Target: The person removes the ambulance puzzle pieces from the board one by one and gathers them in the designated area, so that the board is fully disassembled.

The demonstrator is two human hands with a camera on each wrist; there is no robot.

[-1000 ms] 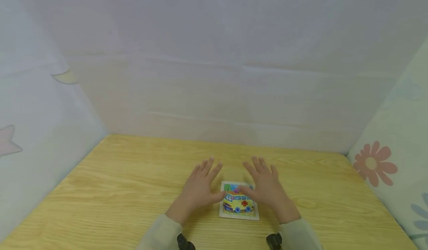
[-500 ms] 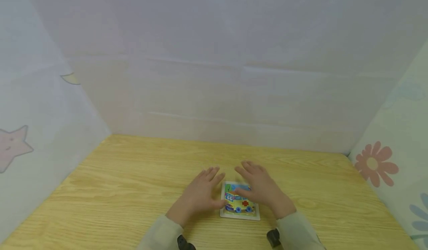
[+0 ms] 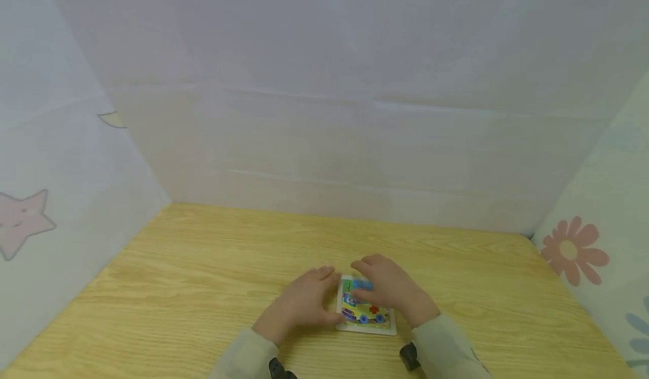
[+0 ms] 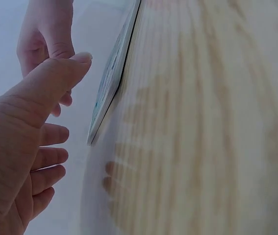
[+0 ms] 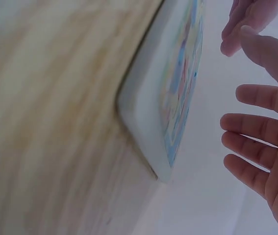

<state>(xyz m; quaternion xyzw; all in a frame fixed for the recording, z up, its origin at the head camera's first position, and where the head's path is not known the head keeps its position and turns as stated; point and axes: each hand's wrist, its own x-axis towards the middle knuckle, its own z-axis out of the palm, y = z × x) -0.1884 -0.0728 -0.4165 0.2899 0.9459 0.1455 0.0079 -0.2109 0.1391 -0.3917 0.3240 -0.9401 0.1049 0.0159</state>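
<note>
A square picture puzzle board [image 3: 366, 329] with a pale frame lies flat on the table, showing a yellow ambulance with a red cross. My left hand [image 3: 304, 300] is at its left side, the thumb tip over the near left corner. Above the far right part of the board hovers my right hand [image 3: 391, 286], hiding some of the picture. In the left wrist view the left hand [image 4: 26, 142] has its fingers loosely bent and nothing in them. From the right wrist, the right hand's fingers [image 5: 254, 127] look spread and relaxed, apart from the board's edge [image 5: 148, 117].
The light wood table [image 3: 203, 277] extends around the board on all sides. Pale cloth walls [image 3: 324, 142] stand behind and at both sides, printed with a pink star [image 3: 22, 221] and a red flower [image 3: 573, 249]. Dark wrist devices [image 3: 409, 356] sit at both sleeves.
Both hands have lowered and drawn nearer the body, the right one also shifting left over the board. The fingers are less stretched than before. The board stays in place.
</note>
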